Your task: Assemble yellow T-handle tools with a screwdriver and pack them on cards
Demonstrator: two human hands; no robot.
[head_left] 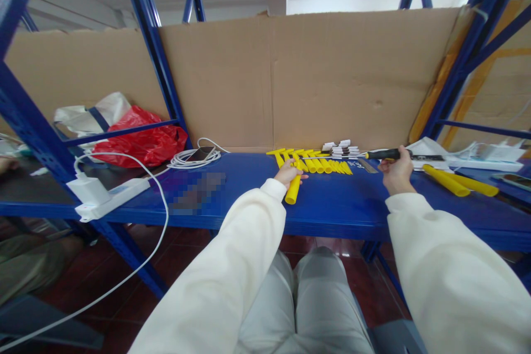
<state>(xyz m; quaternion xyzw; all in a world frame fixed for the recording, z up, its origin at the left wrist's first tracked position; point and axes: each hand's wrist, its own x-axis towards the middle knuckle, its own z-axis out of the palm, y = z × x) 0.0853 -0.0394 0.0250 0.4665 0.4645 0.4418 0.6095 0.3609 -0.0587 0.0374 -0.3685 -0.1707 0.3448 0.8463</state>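
Note:
My left hand [287,173] is closed round a yellow T-shaped plastic piece [293,189] on the blue shelf [332,204]. Its lower end sticks out below my fingers. My right hand [397,172] grips the black handle of a screwdriver [384,154] whose thin shaft runs left over a row of several more yellow pieces [321,164]. Behind that row sits a small stack of black and white parts [342,149]. Both arms are in white sleeves.
Two loose yellow tubes [458,183] lie at right beside white papers [431,149]. A phone on a coiled white cable [198,156], a red bag [141,141] and a white power strip [105,194] are at left. Cardboard [290,77] backs the shelf; blue uprights [153,44] flank it.

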